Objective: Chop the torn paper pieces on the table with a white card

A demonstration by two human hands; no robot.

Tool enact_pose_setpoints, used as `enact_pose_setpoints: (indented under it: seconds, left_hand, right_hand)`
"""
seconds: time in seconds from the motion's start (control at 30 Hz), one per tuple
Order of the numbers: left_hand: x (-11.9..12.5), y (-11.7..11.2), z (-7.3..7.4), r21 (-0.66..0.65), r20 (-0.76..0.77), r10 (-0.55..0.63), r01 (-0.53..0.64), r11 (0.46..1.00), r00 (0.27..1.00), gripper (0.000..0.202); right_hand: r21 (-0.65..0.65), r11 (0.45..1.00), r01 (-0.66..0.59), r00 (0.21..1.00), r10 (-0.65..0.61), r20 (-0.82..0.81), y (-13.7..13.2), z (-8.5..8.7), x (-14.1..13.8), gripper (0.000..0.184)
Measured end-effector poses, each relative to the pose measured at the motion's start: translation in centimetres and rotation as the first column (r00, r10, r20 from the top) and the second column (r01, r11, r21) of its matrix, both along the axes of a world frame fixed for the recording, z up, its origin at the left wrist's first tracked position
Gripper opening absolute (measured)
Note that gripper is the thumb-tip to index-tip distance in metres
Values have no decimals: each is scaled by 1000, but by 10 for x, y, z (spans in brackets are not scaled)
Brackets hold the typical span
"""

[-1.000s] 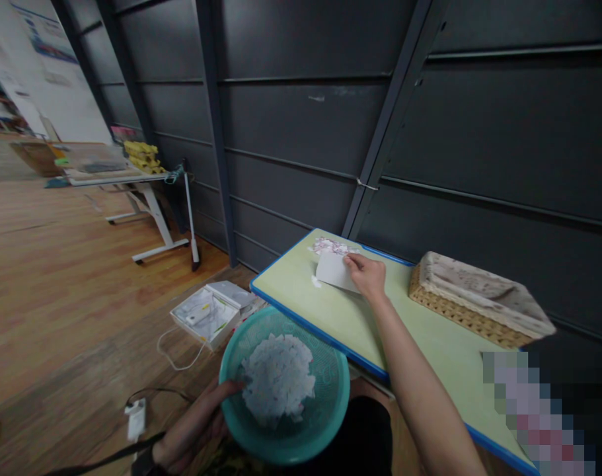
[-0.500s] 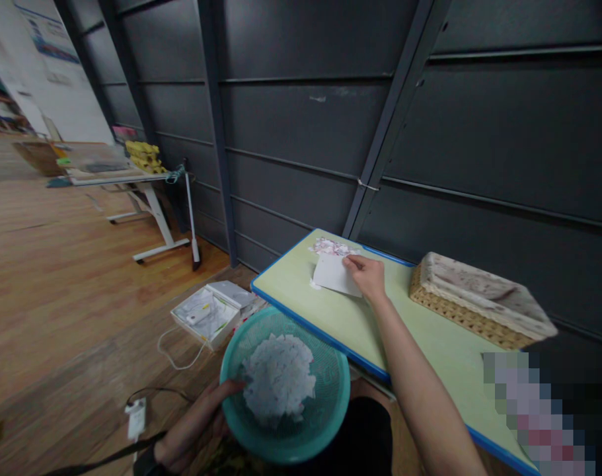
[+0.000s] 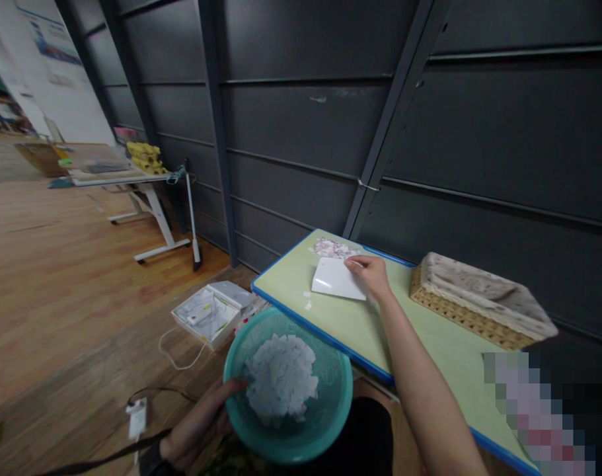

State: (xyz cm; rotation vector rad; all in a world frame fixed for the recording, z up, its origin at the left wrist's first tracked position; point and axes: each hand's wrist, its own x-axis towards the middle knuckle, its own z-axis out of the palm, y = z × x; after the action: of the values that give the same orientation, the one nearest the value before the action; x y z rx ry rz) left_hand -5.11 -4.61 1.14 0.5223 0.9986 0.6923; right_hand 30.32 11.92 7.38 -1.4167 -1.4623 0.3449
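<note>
My right hand [image 3: 370, 274] is closed on the upper right edge of a stiff white card [image 3: 335, 277], which looks glossy and slightly bent. Beneath and around it is the pale green tabletop [image 3: 291, 277] with blue edging. A heap of small paper scraps [image 3: 333, 248] lies just behind the card, and a few loose bits [image 3: 308, 304] lie in front of it. Low at the table's front edge, my left hand [image 3: 214, 410] grips the rim of a turquoise plastic colander [image 3: 333, 390], thumb over the inside. White paper scraps [image 3: 281, 377] are piled in the colander.
A wicker basket with a cloth lining [image 3: 464, 317] stands on the table's right part. On the floor at left are an open white box [image 3: 201, 314] with a cable and a power strip [image 3: 137, 418]. A dark panelled wall [image 3: 301, 125] rises behind the table.
The card has shifted and tilted slightly in my right hand, its surface now catching light. Small bits show on the tabletop before its lower left edge. The colander sits marginally further right in view.
</note>
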Motion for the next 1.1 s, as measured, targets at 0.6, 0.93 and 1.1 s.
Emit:
enact_pose_setpoints:
  seconds: [0.6,0.93,1.1]
  left_hand:
    - [4,-3,10,25,-10,5,-4,1000,1000,33]
    - [4,0,11,9,-43,-29,30,1000,999,35]
    - [5,-1,9,4,11,3,-3,1000,1000,41]
  right_hand:
    - [-87,996,-3,995,-5,-95,4,-5,6,30]
    - [-138,990,25,1000,-24,14,6,-9,9,33]
    - [-246,951,-187,982,184,-37,0,-4,0,37]
